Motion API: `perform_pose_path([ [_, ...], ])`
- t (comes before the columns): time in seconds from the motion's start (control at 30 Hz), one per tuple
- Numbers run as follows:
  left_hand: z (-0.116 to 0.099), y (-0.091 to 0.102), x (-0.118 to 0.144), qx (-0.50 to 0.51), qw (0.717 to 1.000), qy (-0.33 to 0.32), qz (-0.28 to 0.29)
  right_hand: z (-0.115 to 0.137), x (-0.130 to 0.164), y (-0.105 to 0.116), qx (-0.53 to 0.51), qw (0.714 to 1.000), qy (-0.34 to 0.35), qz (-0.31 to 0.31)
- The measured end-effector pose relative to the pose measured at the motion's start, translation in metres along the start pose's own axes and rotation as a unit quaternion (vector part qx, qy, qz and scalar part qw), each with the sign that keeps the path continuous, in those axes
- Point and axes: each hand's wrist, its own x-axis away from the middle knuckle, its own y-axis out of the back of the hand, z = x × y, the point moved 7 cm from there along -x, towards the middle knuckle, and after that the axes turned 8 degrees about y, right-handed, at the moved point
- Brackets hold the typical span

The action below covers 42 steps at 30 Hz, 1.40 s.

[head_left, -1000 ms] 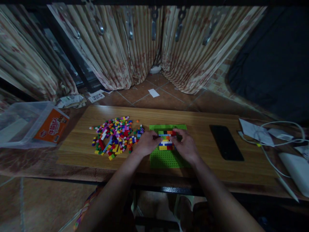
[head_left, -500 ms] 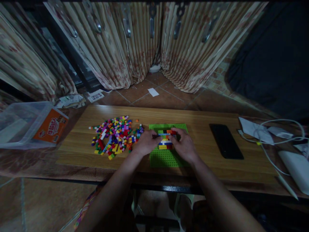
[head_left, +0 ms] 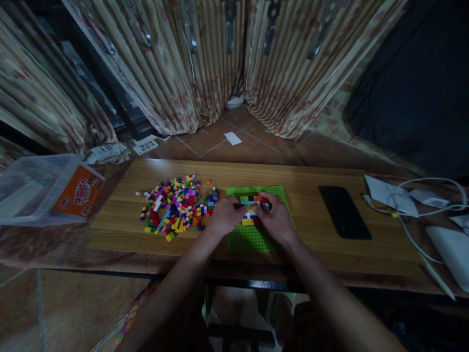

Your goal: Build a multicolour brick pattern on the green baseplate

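Note:
A small build of coloured toy bricks [head_left: 248, 222], with yellow, white, blue, red and green parts, stands on a green studded baseplate [head_left: 252, 240]. My left hand [head_left: 225, 215] has its fingers closed against the build's left side, the thumb pointing inward over it. On the opposite side my right hand [head_left: 275, 215] curls round the build, its thumb near the middle and its fingers at the far right end. Both thumbs almost meet above the bricks. My fingers hide part of the build, and any small loose brick between them cannot be made out.
Left of the baseplate spreads a pile of loose bricks [head_left: 172, 208] on the wooden table [head_left: 120, 215]. A black phone [head_left: 344, 212] lies to the right, with a white cable [head_left: 403, 225] beyond. A clear plastic box [head_left: 40, 190] with an orange label stands at far left.
My right thumb has shifted slightly inward and down, towards my left thumb. Both hands stay at the build, and the whole view has moved a little.

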Motion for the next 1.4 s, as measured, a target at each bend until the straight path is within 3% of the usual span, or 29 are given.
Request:
perform_pose_path([
  [0.3, -0.004, 0.003, 0.002, 0.003, 1.0, 0.0, -0.014, -0.004, 0.001, -0.001, -0.034, 0.999, 0.007, 0.01],
  [0.47, -0.002, 0.013, 0.005, 0.019, 0.999, -0.026, -0.006, -0.023, -0.005, 0.015, -0.176, 0.98, -0.082, -0.039],
  [0.6, 0.006, 0.04, 0.003, 0.05, 0.997, -0.047, -0.018, -0.029, -0.008, 0.026, -0.244, 0.955, -0.143, -0.091],
  [0.73, 0.018, 0.075, 0.0, 0.022, 0.997, -0.062, -0.052, -0.026, -0.01, 0.027, -0.252, 0.952, -0.141, -0.099],
  [0.93, 0.05, 0.112, 0.003, -0.083, 0.992, 0.014, -0.09, -0.028, -0.007, 0.02, -0.243, 0.957, -0.138, -0.075],
  [1.17, 0.056, 0.098, 0.004, -0.198, 0.979, -0.016, -0.037, -0.025, -0.005, 0.015, -0.249, 0.958, -0.137, -0.045],
  [1.4, 0.046, 0.091, 0.005, -0.268, 0.962, 0.04, -0.041, -0.027, -0.006, 0.014, -0.248, 0.957, -0.142, -0.044],
])
